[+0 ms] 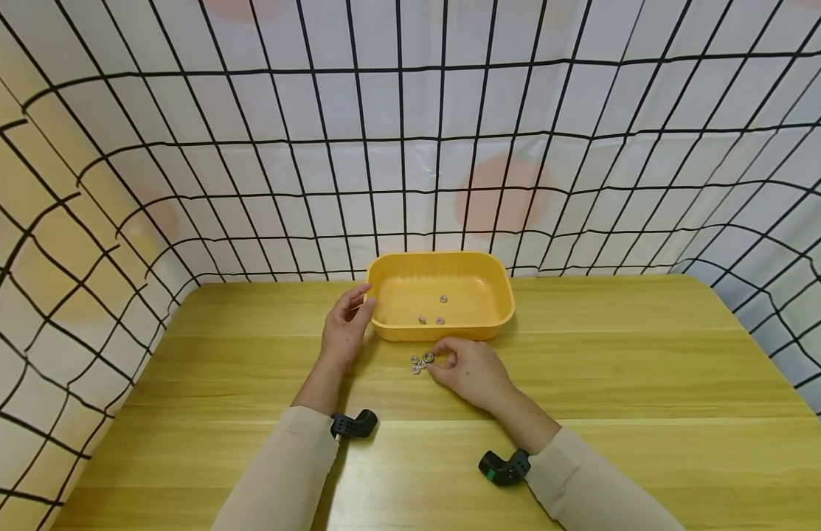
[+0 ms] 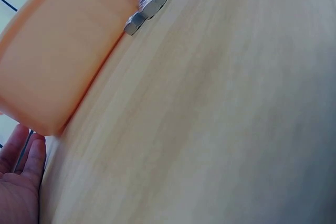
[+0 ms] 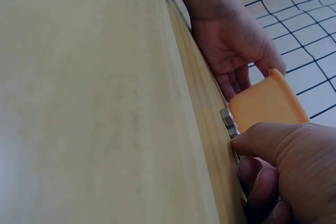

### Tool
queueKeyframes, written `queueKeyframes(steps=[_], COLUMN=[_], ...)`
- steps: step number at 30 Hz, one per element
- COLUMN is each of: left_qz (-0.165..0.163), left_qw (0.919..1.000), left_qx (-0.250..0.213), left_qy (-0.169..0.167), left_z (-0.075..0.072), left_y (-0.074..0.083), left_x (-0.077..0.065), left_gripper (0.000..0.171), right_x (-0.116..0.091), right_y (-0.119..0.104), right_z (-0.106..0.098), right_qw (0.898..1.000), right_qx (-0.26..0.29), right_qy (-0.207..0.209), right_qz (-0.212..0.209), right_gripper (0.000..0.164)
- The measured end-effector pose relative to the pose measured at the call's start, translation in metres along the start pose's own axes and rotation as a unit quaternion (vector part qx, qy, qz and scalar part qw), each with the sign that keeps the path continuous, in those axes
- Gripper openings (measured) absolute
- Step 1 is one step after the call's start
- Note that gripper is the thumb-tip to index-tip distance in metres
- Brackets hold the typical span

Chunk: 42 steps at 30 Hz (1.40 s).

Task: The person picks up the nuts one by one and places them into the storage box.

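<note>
Now my right hand (image 1: 473,375) pinches a nut (image 1: 428,358) — my left hand (image 1: 344,332), fingers loose, at the yellow tray (image 1: 443,334)'s left edge.

Open wooden tabletop (image 1: 649,383) lies right of the right hand (image 1: 473,371) and between the forearms (image 1: 529,422). Ahead, the yellow plastic tray (image 1: 443,334) raises a wall, the left hand (image 1: 346,330) at its left end; black netting (image 1: 400,70) stands behind.

Field check, head view and both wrist views: we looked over every surface that showed and read no text, no label, no brand, no number and no sign on any of them
</note>
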<state>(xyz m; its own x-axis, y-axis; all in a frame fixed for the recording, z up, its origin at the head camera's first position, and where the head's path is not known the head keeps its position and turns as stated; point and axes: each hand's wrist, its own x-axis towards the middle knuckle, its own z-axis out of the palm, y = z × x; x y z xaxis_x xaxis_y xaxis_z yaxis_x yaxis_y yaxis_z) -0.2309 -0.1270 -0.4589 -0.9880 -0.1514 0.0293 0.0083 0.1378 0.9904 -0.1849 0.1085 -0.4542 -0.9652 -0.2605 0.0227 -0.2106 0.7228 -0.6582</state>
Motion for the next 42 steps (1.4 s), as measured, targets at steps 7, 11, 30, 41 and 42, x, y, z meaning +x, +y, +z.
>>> queueKeyframes(steps=[7,11,30,41,42], left_qz=[0.001,0.002,0.002,0.003,0.002], left_qw=[1.0000,1.0000,1.0000,1.0000,1.0000], left_qx=[0.003,0.003,0.009,0.007,0.008], left_qy=[0.000,0.000,-0.001,0.000,0.000], left_z=[0.0001,0.0003,0.0006,0.0004,0.0004], left_y=[0.0003,0.0006,-0.0008,0.0002,0.0001], left_x=[0.0004,0.0003,0.0017,0.0003,0.0002], left_gripper=[0.037,0.037,0.037,0.036,0.036], right_x=[0.0029,0.0034,0.0014,-0.0031,-0.0035], right_y=[-0.0037,-0.0051,-0.0044,-0.0088,-0.0098], right_z=[0.0015,0.0019,0.0021,-0.0034,-0.0041], right_qw=[1.000,1.000,1.000,0.998,0.998], right_qx=[-0.007,-0.010,0.010,0.059,0.063], right_qy=[0.008,0.013,0.005,-0.022,-0.024], right_qz=[0.002,0.000,0.002,-0.013,-0.014], right_gripper=[0.018,0.016,0.013,0.013,0.013])
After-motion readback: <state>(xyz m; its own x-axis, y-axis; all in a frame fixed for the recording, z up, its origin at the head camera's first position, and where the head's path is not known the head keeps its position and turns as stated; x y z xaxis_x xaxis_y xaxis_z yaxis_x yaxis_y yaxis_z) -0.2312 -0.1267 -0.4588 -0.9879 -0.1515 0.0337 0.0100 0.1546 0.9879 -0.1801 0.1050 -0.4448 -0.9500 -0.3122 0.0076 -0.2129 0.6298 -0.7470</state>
